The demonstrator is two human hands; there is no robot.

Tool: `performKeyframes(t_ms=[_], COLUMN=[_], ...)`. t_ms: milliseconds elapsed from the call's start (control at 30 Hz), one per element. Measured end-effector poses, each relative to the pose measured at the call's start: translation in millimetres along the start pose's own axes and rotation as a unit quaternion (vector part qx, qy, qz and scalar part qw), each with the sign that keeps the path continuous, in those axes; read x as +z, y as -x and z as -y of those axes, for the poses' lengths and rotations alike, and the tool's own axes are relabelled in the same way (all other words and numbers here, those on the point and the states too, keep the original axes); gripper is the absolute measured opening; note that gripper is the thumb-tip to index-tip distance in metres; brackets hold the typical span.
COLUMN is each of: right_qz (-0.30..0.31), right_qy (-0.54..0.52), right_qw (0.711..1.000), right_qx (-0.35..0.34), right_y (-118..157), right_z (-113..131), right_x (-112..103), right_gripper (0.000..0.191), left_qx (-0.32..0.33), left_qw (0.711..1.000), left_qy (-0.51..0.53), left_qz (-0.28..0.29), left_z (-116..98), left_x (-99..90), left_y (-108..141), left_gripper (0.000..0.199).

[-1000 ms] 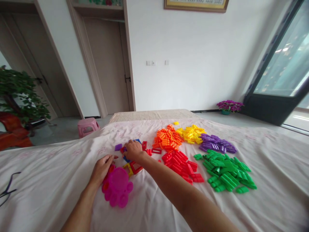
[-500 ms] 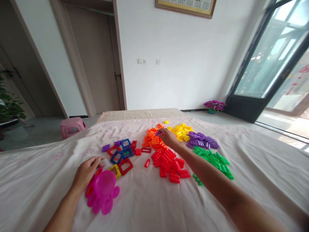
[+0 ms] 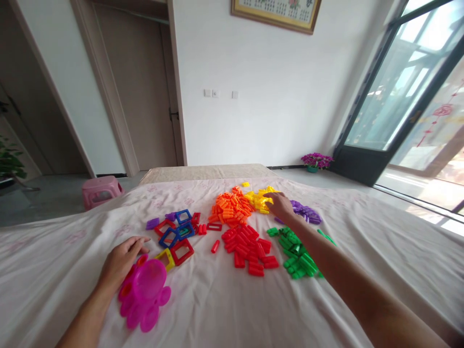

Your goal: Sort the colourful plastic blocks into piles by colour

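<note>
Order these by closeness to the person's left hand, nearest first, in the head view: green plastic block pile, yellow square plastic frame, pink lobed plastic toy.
1. Pink lobed plastic toy: right beside the left hand.
2. Yellow square plastic frame: to the right, just beyond the toy.
3. Green plastic block pile: much farther right.

Right hand: now right of the orange pile, at the yellow pieces, no longer left of it over the blue frames, now uncovered. Green pieces: now partly behind forearm.
</note>
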State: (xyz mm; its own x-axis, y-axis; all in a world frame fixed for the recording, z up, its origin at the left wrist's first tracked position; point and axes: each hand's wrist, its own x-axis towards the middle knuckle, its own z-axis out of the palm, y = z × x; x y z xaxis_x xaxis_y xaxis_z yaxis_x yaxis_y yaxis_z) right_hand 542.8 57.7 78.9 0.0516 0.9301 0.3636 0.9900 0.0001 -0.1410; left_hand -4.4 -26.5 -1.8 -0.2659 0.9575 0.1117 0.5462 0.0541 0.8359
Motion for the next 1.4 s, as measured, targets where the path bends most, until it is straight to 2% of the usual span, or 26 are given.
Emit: performKeyframes(t_ms=[100, 233, 367, 467, 700, 800, 933, 1033, 1233, 1333, 1400], right_qz=[0.034, 0.061, 0.099, 0.114, 0.098, 0.081, 0.088, 0.097, 0.100, 0.070, 0.034], right_qy=[0.022, 0.061, 0.092, 0.108, 0.126, 0.125, 0.133, 0.151, 0.142, 0.112, 0.081], right_qw=[0.995, 0.988, 0.981, 0.981, 0.985, 0.986, 0.980, 0.978, 0.979, 0.988, 0.994], right_qx=[-0.094, -0.129, -0.136, -0.114, -0.068, -0.068, -0.117, -0.105, -0.104, -0.079, -0.067], right_y=[-13, -36, -55, -62, -63, -61, -59, -58, -55, -50, -46], right_z=[37, 57, 51, 42, 24, 22, 25, 28, 36, 46, 63], right_x=[12, 27, 41, 50, 57, 56, 57, 59, 56, 48, 41], right_gripper=[0.052, 0.054, 0.049, 0.050, 0.047, 0.049, 0.041, 0.035, 0.038, 0.041, 0.044], left_qx=[-0.013, -0.011, -0.008, -0.006, -0.005, -0.007, -0.012, -0.019, -0.015, -0.012, -0.004], left_qw=[0.999, 0.999, 0.999, 0.999, 1.000, 1.000, 1.000, 0.999, 0.999, 0.999, 1.000], left_qy=[0.016, 0.012, 0.023, 0.034, 0.022, 0.013, 0.006, 0.013, 0.021, 0.016, 0.009], left_qz=[0.035, 0.033, 0.027, 0.016, 0.015, 0.020, 0.027, 0.031, 0.032, 0.030, 0.026], left_z=[0, 1, -1, -3, -2, -1, 3, 4, 3, 0, -3], left_x=[-2.2, -4.3, -3.8, -3.2, -3.7, -3.7, -3.0, -2.4, -2.4, -2.4, -2.4], left_y=[0, 1, 2, 3, 4, 4, 2, 1, 0, 1, 3], left_gripper=[0.051, 0.054, 0.054, 0.054, 0.053, 0.053, 0.053, 0.052, 0.052, 0.051, 0.050])
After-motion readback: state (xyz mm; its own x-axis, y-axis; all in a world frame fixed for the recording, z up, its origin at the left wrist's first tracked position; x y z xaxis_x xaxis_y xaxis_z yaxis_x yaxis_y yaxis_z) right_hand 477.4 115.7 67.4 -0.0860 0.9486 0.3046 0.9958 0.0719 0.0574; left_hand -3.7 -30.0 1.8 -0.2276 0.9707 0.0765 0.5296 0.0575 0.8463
